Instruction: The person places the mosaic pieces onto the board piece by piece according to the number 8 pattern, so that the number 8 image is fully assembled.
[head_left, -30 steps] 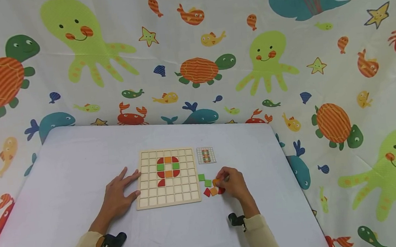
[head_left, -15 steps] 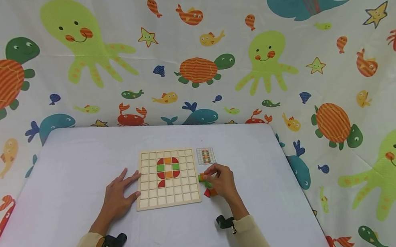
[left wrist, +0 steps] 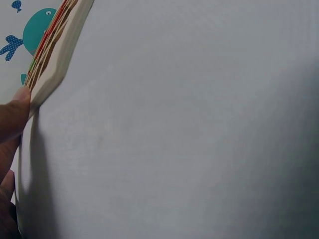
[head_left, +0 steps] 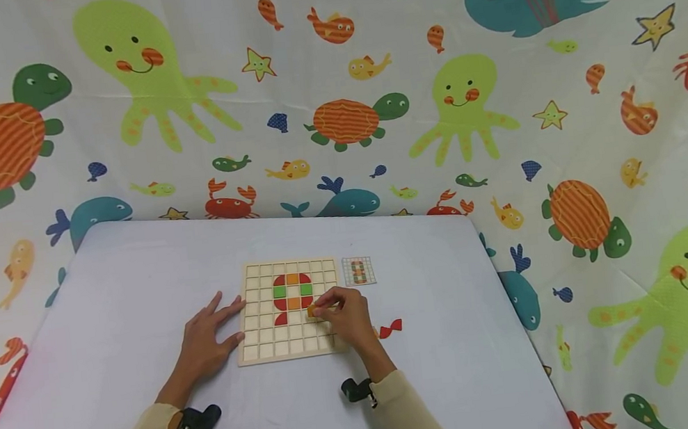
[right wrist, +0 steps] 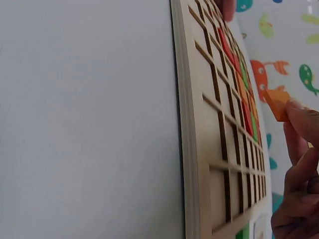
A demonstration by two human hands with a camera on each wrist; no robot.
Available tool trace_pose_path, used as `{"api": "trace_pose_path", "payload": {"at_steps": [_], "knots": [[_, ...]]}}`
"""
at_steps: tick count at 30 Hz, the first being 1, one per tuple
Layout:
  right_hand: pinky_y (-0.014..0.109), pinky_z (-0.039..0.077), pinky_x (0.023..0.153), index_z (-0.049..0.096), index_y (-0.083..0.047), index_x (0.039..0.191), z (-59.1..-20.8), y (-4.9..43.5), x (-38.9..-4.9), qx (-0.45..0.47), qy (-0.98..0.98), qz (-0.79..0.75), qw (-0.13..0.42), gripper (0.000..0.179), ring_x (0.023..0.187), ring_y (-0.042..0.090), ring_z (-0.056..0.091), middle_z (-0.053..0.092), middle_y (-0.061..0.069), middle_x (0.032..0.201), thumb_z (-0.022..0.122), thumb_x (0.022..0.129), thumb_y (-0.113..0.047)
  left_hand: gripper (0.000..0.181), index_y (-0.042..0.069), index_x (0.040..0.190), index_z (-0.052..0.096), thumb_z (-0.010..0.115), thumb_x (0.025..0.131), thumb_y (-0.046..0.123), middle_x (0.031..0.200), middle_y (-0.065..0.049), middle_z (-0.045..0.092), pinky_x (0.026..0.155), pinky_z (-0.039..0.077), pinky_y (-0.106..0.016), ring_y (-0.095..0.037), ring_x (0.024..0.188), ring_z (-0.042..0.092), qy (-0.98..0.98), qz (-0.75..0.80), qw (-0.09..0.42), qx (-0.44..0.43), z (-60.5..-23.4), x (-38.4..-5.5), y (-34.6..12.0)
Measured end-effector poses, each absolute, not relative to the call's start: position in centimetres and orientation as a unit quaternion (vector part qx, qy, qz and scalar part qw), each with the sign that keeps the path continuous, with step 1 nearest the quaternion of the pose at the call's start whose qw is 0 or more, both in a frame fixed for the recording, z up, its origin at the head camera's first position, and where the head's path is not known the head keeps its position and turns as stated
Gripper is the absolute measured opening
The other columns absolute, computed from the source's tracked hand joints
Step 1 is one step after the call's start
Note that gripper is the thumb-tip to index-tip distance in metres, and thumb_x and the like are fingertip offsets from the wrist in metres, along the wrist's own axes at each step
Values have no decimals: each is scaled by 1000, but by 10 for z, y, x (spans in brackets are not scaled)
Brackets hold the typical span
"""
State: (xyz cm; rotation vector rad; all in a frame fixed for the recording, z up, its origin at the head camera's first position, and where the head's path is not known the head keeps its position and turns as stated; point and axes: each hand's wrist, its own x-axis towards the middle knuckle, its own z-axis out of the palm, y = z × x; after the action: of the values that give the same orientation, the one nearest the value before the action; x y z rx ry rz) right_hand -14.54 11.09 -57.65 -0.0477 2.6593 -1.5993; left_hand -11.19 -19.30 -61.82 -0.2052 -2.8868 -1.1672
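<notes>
A square wooden grid board (head_left: 264,352) lies on the white table. Set in it is a ring of red (head_left: 278,281), orange (head_left: 292,278) and green tiles (head_left: 279,292) around one bare cell, with a single red tile (head_left: 281,318) below its left side. My left hand (head_left: 202,338) touches the board's left edge with spread, straight fingers. Over the board, below the ring's right side, my right hand (head_left: 350,315) pinches an orange square tile (right wrist: 277,104) between thumb and fingertips. In the right wrist view that tile is held above the grid.
A small printed pattern card (head_left: 359,271) lies right of the board's upper corner. Loose red tiles (head_left: 390,328) lie to the right of my right hand, which hides others; a green one (right wrist: 243,232) shows in the right wrist view. A sea-animal cloth (head_left: 340,54) hangs behind the table.
My right hand has picked up the orange tile from the loose tiles and carried it left, over the board. The left hand has stayed at the board's edge.
</notes>
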Motion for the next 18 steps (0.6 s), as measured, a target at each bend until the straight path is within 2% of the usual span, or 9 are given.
{"api": "trace_pose_path", "payload": {"at_steps": [7,14,18], "knots": [[21,44,57,80,-18,85,-580,83,-145,-17,869,-494,29,11,67,6,55,75,-6,79,91,84,-16,67,13,151,60,83,88,14,163,-20,49,121,20,-75,-51,159,29,-925,-375,14,-65,-619,-112,-193],[22,45,67,78,-21,87,-586,70,-144,1,902,-432,26,11,73,1,59,70,-12,76,89,87,-19,67,13,151,60,83,88,14,163,-20,49,121,20,-74,-50,159,28,-924,-376,12,-63,-620,-113,-192],[23,41,62,78,-22,86,-588,67,-144,-12,915,-404,18,10,69,2,56,68,-12,74,88,88,-21,67,13,151,60,83,88,14,164,-22,46,122,20,-75,-51,159,29,-926,-373,12,-59,-619,-113,-192]]}}
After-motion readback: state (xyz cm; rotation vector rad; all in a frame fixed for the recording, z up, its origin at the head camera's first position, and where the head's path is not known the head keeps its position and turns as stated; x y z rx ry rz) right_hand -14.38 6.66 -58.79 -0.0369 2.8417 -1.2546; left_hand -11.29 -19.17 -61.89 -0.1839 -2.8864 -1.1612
